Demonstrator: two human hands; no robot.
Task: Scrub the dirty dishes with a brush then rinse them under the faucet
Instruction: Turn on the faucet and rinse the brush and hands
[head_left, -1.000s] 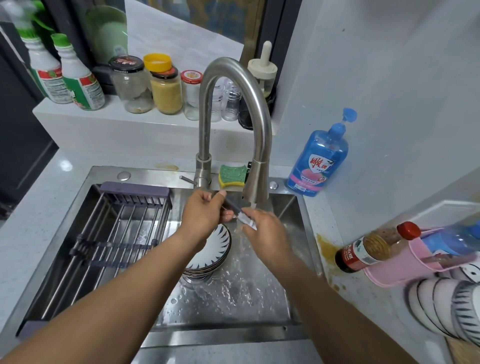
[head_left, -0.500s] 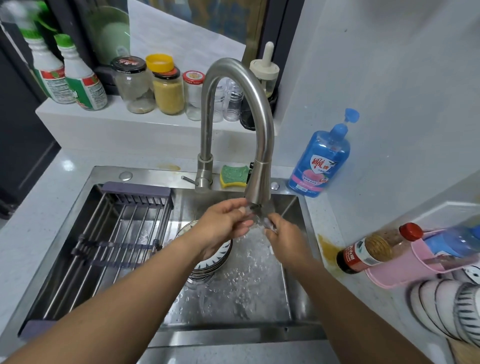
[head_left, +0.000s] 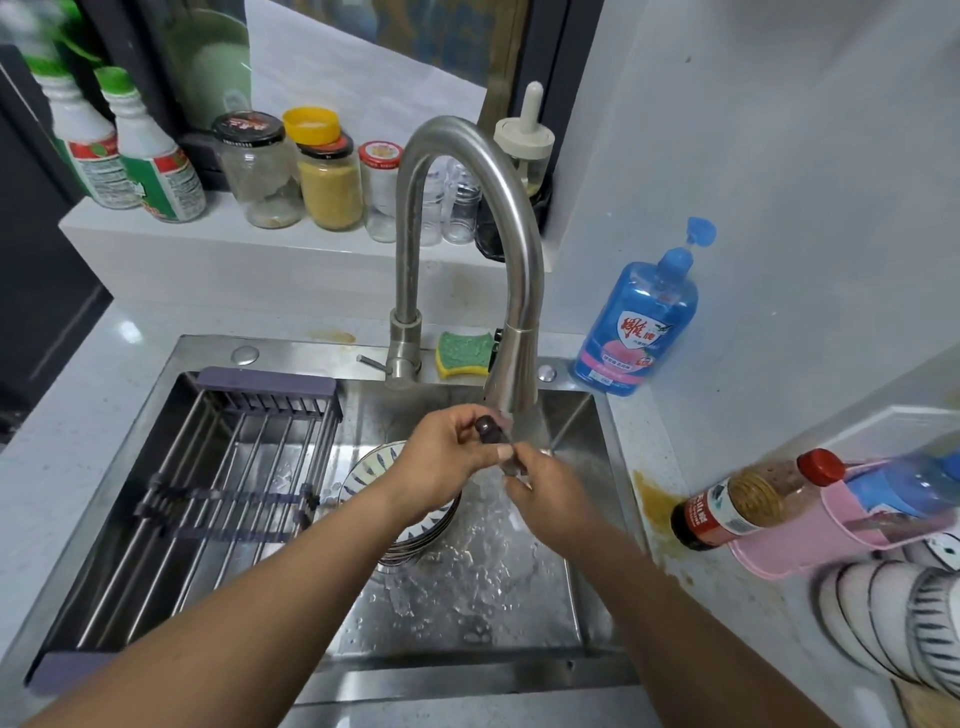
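Water runs from the curved steel faucet (head_left: 511, 374) into the sink (head_left: 467, 670). Both hands meet directly under the spout. My left hand (head_left: 441, 457) pinches the end of a small dark-handled utensil (head_left: 491, 434). My right hand (head_left: 550, 499) curls round its lower end, which is hidden in the fist and the stream. A stack of blue-patterned plates (head_left: 371, 470) lies in the sink below my left wrist, partly covered by it. No brush shows in either hand.
A purple-edged wire drying rack (head_left: 234, 467) fills the sink's left half. A green-yellow sponge (head_left: 464, 353) sits behind the faucet, with a blue soap bottle (head_left: 636, 322) to its right. A sauce bottle (head_left: 737, 504), a pink holder (head_left: 810, 535) and striped bowls (head_left: 883, 623) crowd the right counter.
The hands have drawn together and moved up under the spout. The utensil's light blade, visible a second ago, is now hidden; its dark handle shows between the hands.
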